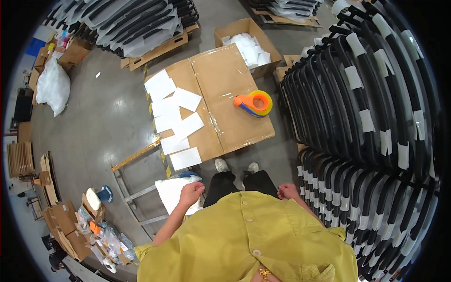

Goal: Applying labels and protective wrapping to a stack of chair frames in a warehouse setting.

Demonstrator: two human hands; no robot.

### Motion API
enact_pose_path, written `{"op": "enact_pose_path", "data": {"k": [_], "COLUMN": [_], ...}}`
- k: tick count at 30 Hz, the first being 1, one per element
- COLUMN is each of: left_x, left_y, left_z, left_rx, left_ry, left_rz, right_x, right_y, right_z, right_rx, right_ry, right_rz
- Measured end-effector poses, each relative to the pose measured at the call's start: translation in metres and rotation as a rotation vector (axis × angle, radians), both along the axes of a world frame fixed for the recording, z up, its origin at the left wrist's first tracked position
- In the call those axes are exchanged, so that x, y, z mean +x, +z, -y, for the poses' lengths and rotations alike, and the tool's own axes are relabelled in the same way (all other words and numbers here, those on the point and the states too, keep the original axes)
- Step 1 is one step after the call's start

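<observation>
The white foam sheet (173, 191) hangs at the person's left side, just left of the black trousers, its upper corner pinched in the left hand (191, 192). That hand's fingers are curled closed on the sheet's edge, at hip level above the grey floor (105, 127).

The right hand (286, 191) hangs on the other side with fingers loosely curled in, holding nothing that can be made out; it sits just beside the near stack of black curved frames (357, 207), each banded with white wrap.

Ahead of the white shoes (237, 166) stands a flat cardboard box top (230, 84) covered with clear film. More white foam sheets (176, 115) lie in an overlapping row down its left edge. An orange and yellow tape dispenser (254, 103) rests near its right edge.

Beyond it an open cardboard carton (235, 27) holds a heap of white pieces. A taller stack of black frames (366, 89) fills the right side. Another wrapped stack (136, 21) lies on a pallet at the far left, with a full white bag (52, 87) near it and loose boxes (63, 223) at lower left.
</observation>
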State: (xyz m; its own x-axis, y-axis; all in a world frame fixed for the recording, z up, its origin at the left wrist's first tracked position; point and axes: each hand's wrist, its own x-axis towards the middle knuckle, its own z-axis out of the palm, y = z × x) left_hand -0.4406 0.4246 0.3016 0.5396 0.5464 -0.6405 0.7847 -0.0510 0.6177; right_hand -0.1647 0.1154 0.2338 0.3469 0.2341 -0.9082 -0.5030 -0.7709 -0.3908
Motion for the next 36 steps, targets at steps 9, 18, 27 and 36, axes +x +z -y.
{"op": "enact_pose_path", "data": {"k": [9,18,27,36], "left_x": [0.02,0.076,0.047,0.058], "left_y": [-0.013,-0.055,-0.125,-0.167], "left_z": [-0.003,0.079,0.202,0.225], "left_rx": [-0.058,-0.168,-0.268,0.158], "left_ry": [0.113,0.518,1.006,0.919], "left_rz": [-0.018,-0.012,-0.095,1.153], "right_x": [0.059,0.226,0.239,0.261], "right_y": [0.021,-0.013,-0.031,-0.084], "right_z": [-0.05,-0.202,-0.312,-0.349], "right_rx": [0.093,0.365,0.008,-0.003], "right_ry": [0.043,0.654,0.832,1.14], "right_rz": [0.037,0.679,0.603,0.537]}}
